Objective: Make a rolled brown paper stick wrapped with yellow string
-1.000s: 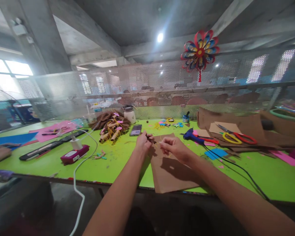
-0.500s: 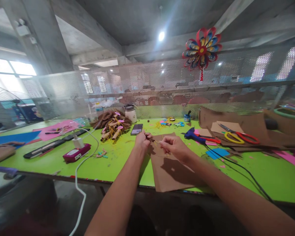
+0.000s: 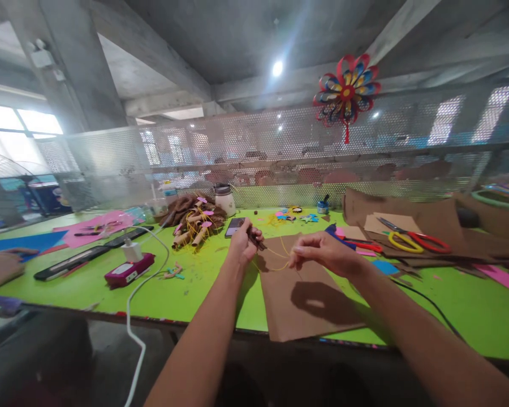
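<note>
My left hand (image 3: 245, 243) is closed around a small dark brown piece (image 3: 257, 238), too small to make out fully. Thin yellow string (image 3: 280, 255) runs from it across to my right hand (image 3: 309, 251), whose fingertips are pinched on the string. Both hands are raised over a brown paper sheet (image 3: 288, 316) at the front of the green table (image 3: 186, 299). Behind my left hand lies a phone (image 3: 233, 226). A blue glue gun (image 3: 331, 230) is partly hidden by my right hand.
Scissors with red and yellow handles (image 3: 407, 240) lie on brown paper at the right. Brown rolls with yellow string (image 3: 199, 226) are piled left of centre. A magenta power socket (image 3: 129, 270) with a white cable stands left. Another person's hand (image 3: 4, 268) rests far left.
My right hand has moved away to the right, and the string between the hands spans a wider gap. The brown piece in my left hand shows more. The view has shifted slightly.
</note>
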Demonstrator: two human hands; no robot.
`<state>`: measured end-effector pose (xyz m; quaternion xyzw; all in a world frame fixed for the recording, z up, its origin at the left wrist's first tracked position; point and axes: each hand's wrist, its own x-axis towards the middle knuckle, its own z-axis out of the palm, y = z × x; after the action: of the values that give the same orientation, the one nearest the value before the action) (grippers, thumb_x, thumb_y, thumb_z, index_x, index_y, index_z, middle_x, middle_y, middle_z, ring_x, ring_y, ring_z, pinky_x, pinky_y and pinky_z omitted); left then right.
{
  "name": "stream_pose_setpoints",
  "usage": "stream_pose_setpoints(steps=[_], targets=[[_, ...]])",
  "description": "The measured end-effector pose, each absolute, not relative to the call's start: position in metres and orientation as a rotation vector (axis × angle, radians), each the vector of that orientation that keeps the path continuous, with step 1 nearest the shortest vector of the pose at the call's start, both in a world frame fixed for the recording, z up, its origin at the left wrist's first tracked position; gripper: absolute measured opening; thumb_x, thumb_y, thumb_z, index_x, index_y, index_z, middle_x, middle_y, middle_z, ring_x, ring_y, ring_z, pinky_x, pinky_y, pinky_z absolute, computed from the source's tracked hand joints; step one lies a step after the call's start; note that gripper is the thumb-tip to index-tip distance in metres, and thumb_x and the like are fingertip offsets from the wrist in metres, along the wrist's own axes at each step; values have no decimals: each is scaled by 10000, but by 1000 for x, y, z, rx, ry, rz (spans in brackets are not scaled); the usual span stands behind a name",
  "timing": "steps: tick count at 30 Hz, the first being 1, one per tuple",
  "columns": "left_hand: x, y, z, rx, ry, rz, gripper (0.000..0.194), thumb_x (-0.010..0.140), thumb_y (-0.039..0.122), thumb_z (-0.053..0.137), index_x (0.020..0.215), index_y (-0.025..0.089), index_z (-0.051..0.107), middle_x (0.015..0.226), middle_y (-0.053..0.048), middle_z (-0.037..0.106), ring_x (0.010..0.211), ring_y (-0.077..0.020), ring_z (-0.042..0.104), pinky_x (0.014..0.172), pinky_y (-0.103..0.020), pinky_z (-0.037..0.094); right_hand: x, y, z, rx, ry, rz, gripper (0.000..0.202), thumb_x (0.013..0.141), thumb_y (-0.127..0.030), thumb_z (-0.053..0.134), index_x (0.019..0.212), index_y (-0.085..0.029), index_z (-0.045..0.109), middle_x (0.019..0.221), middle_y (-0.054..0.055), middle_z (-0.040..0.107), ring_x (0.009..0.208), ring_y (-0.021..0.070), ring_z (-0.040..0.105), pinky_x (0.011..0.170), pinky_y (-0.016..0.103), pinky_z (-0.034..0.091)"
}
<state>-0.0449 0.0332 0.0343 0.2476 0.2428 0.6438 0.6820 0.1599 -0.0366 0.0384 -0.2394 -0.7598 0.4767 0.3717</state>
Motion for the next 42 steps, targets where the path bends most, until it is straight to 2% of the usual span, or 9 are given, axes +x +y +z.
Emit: stream_pose_setpoints(steps=[2, 5, 8, 10, 12, 17, 25, 28, 42], targets=[[-45, 29, 36, 654, 501, 1338, 329, 883, 428, 449, 681, 168, 465, 485, 25, 403, 422, -110, 426, 418, -202, 320, 166, -28, 39, -815, -2015, 1037, 351, 820, -444, 544, 739, -136, 692, 836, 102, 697, 747, 174, 618, 728, 326, 464], [-42, 22, 38, 828, 389, 1161, 443, 849, 575, 395, 746, 162, 517, 503, 3, 437, 450, -128, 443, 437, -216, 338, 171, -12, 37, -1264, -1939, 496, 359, 832, -385, 505, 661, -128, 689, 766, 120, 691, 750, 216, 613, 735, 360, 445], [-36, 15, 39, 960, 329, 1021, 493, 840, 614, 366, 811, 153, 539, 524, -5, 452, 470, -128, 448, 449, -215, 343, 172, -1, 33, -1332, -1795, 254, 238, 792, -299, 547, 819, -122, 703, 895, 134, 690, 824, 228, 609, 776, 365, 438], [-30, 11, 39, 1021, 342, 916, 514, 841, 624, 347, 843, 148, 541, 521, 0, 442, 464, -123, 437, 444, -208, 335, 168, -1, 32, -1179, -1744, 415, 279, 758, -293, 586, 975, -143, 678, 1041, 126, 664, 880, 210, 606, 783, 339, 451], [-25, 8, 39, 1062, 368, 820, 512, 844, 626, 337, 874, 154, 534, 509, 14, 422, 446, -114, 411, 432, -198, 319, 165, -4, 32, -1034, -1735, 625, 318, 720, -311, 629, 999, -164, 669, 1062, 108, 658, 906, 199, 601, 776, 323, 458], [-18, 2, 38, 1112, 397, 700, 433, 863, 577, 360, 955, 181, 508, 525, 31, 411, 441, -97, 383, 415, -168, 277, 164, -5, 29, -959, -1693, 900, 207, 662, -333, 666, 732, -138, 672, 679, 27, 645, 678, 151, 566, 671, 306, 428], [-22, 3, 32, 1149, 406, 639, 192, 886, 348, 443, 902, 164, 493, 611, 0, 489, 506, -99, 474, 494, -193, 355, 170, -7, 37, -836, -1493, 1087, 144, 658, -287, 652, 675, -150, 606, 712, 45, 659, 692, 141, 589, 682, 302, 438], [-22, 4, 31, 1169, 387, 643, 140, 881, 272, 447, 915, 147, 498, 617, -8, 497, 501, -93, 475, 471, -178, 321, 169, -10, 40, -764, -1473, 1139, 132, 665, -268, 651, 670, -150, 592, 700, 43, 662, 649, 132, 587, 677, 308, 440], [-21, 5, 33, 1085, 346, 670, 135, 856, 242, 425, 829, 135, 503, 576, -8, 480, 425, -74, 417, 380, -154, 241, 171, -21, 42, -665, -1822, 1073, 54, 721, -191, 608, 690, -148, 598, 643, 25, 629, 648, 131, 577, 666, 292, 440]])
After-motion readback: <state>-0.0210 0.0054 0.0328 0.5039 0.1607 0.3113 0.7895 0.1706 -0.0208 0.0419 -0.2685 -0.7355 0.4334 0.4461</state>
